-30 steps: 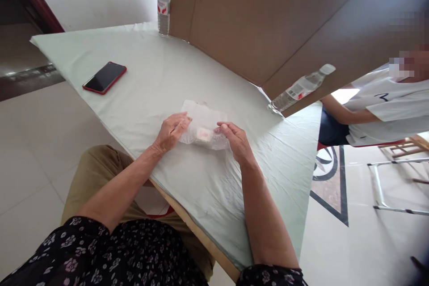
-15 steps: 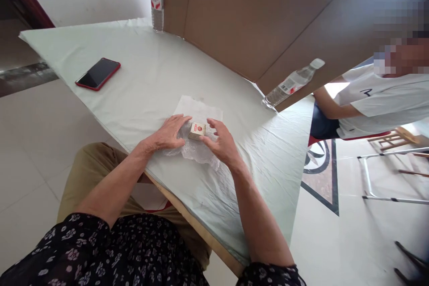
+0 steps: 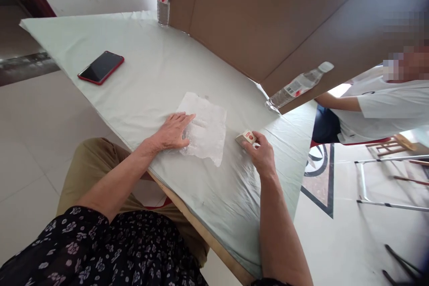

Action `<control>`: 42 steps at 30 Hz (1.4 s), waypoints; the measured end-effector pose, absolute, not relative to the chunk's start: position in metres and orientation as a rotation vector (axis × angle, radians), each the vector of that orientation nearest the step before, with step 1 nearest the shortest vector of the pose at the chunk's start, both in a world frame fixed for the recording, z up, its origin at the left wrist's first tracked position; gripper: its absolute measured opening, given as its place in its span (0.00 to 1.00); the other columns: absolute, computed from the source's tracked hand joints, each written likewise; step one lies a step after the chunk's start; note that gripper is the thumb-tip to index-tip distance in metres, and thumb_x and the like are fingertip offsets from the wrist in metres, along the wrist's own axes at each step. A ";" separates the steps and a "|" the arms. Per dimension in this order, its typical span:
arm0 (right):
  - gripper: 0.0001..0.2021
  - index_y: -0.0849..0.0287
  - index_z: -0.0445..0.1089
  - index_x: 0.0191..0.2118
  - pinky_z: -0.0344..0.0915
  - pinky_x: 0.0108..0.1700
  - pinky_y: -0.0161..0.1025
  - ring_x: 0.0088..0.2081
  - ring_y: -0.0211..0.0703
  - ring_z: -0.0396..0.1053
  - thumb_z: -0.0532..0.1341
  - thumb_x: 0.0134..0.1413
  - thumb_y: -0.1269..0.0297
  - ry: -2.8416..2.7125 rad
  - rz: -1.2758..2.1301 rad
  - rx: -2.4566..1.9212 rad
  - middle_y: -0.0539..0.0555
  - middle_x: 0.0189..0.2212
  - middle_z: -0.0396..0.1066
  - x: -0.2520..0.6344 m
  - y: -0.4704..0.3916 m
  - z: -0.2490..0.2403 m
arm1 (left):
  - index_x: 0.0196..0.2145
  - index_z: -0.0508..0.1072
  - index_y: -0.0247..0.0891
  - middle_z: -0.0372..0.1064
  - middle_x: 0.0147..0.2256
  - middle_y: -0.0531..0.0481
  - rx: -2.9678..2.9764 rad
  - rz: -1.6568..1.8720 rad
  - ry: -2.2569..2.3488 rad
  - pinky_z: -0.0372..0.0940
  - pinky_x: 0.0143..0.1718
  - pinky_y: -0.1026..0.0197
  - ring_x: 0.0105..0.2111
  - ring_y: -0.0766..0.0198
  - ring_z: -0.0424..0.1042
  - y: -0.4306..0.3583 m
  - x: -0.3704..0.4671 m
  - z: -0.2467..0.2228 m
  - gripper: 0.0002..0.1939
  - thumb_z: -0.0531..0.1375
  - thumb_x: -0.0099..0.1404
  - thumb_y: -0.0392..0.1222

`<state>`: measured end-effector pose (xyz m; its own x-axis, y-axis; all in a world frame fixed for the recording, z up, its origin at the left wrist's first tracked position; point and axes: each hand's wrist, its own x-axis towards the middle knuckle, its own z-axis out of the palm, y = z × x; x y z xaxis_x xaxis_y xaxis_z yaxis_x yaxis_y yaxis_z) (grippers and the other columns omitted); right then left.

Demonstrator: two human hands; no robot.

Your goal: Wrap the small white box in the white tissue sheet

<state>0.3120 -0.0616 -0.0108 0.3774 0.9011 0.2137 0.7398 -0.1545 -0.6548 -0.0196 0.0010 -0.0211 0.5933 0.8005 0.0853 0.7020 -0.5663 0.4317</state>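
White box [image 3: 245, 137], right hand [image 3: 263, 152], crumpled wrap [image 3: 206, 129]

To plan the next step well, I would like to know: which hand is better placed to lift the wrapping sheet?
Probably the left hand: it lies at the left edge of the wrapping sheet, fingers spread. The right hand is right of it, its grip occupied by the small box.

Phone [image 3: 101, 67] left of the wrap [image 3: 205, 128], box [image 3: 246, 137] right of it
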 end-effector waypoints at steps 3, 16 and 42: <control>0.28 0.58 0.71 0.54 0.61 0.59 0.69 0.59 0.64 0.67 0.66 0.48 0.50 -1.455 0.021 -1.892 0.66 0.58 0.70 0.302 -0.070 -0.014 | 0.71 0.52 0.30 0.58 0.67 0.33 2.487 0.385 1.208 0.48 0.69 0.42 0.70 0.41 0.53 0.001 -0.020 -0.022 0.46 0.58 0.56 0.43; 0.37 0.60 0.63 0.66 0.55 0.69 0.62 0.70 0.63 0.56 0.64 0.57 0.43 -2.293 0.430 -1.622 0.66 0.69 0.59 0.225 -0.064 -0.030 | 0.71 0.53 0.29 0.57 0.68 0.33 2.490 0.391 1.231 0.47 0.70 0.43 0.70 0.42 0.52 0.002 -0.021 -0.021 0.47 0.58 0.55 0.43; 0.26 0.53 0.67 0.60 0.55 0.67 0.64 0.66 0.59 0.62 0.63 0.59 0.50 -1.835 0.147 -1.596 0.62 0.63 0.67 0.256 -0.066 -0.014 | 0.70 0.55 0.37 0.56 0.69 0.39 2.434 0.364 1.230 0.47 0.70 0.43 0.71 0.44 0.51 -0.027 -0.051 -0.020 0.41 0.58 0.64 0.53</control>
